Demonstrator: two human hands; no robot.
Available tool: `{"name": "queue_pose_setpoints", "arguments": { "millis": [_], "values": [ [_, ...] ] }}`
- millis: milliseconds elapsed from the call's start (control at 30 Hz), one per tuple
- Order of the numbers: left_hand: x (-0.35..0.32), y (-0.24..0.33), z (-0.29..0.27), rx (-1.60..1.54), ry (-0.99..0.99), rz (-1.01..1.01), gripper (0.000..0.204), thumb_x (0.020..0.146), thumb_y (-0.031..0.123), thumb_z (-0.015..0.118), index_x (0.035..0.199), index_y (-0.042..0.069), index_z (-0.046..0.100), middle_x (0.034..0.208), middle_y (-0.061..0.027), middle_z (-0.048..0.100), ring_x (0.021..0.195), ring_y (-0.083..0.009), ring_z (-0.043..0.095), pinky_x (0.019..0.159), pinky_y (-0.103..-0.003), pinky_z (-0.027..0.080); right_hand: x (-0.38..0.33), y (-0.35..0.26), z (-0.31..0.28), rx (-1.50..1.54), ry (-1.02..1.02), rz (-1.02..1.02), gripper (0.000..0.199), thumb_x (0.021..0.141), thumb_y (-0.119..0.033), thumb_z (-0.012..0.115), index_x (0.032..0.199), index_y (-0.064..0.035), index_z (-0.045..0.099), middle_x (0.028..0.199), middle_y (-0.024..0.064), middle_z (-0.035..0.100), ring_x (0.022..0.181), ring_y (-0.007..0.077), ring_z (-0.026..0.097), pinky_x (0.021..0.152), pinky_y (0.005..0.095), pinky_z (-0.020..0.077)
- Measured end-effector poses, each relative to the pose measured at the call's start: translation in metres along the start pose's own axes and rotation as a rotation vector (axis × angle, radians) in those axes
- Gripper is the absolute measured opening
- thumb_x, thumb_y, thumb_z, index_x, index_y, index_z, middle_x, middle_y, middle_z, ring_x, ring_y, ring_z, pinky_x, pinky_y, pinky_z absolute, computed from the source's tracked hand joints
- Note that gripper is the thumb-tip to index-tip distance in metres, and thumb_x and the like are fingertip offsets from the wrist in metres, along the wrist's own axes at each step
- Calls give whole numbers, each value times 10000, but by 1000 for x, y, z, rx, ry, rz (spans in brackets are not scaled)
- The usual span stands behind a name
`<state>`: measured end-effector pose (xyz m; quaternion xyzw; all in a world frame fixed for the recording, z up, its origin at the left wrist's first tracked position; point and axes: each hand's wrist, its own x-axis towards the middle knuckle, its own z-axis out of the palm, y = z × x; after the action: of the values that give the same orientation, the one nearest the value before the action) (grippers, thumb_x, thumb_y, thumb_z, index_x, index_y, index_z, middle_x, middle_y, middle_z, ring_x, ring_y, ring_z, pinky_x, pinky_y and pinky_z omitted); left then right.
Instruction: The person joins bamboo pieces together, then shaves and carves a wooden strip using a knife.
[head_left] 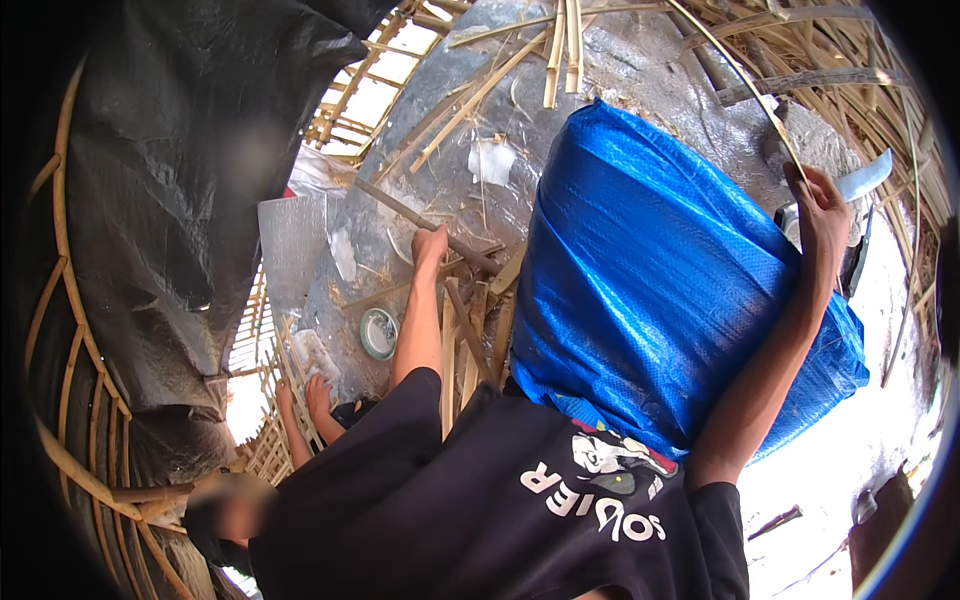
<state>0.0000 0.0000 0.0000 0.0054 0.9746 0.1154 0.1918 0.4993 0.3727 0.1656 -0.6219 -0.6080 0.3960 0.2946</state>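
Note:
My left hand (430,245) is closed around a brownish stick (390,202), which slants down to the right past my fist. Out to the right, the fingers of my right hand (826,212) pinch the end of a long, thin bamboo strip (735,75) that runs up to the top edge. A curved blade (866,178) shows just beyond that hand; its handle is hidden, and I cannot tell what it rests on. Blue tarp sheeting (650,270) covers the area between my arms.
Split bamboo pieces (480,100) lie on the grey sheet floor (400,120). A round tape roll (379,333) is left of my left forearm. Another person (318,400) is at lower left. Black sheeting (180,180) hangs at left; bundled bamboo strips (850,60) are at upper right.

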Motion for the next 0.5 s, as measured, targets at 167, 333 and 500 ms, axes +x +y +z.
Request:
{"name": "queue_pose_setpoints", "arguments": {
  "millis": [167,333,500],
  "values": [
    [-55,50,-45,5,58,256,475,899,420,562,985,-14,736,1004,-285,688,1026,-432,648,894,-473,492,4,11,-24,6,70,-83,347,849,-322,792,1090,-75,757,943,69,747,893,125,653,849,274,472],
    [-90,56,-101,-180,294,791,342,948,245,462,943,19,718,784,-261,643,849,-443,621,759,-478,465,-11,-5,-27,135,124,-102,472,834,-434,797,1073,-29,753,969,70,740,927,121,655,888,252,458],
    [-139,93,-156,-469,226,845,332,973,213,435,921,-19,666,641,-117,528,579,-207,478,584,-356,377,-17,-21,-28,149,178,-129,449,859,-400,782,1079,-11,742,938,64,726,904,114,636,876,242,453]
  ]
}}
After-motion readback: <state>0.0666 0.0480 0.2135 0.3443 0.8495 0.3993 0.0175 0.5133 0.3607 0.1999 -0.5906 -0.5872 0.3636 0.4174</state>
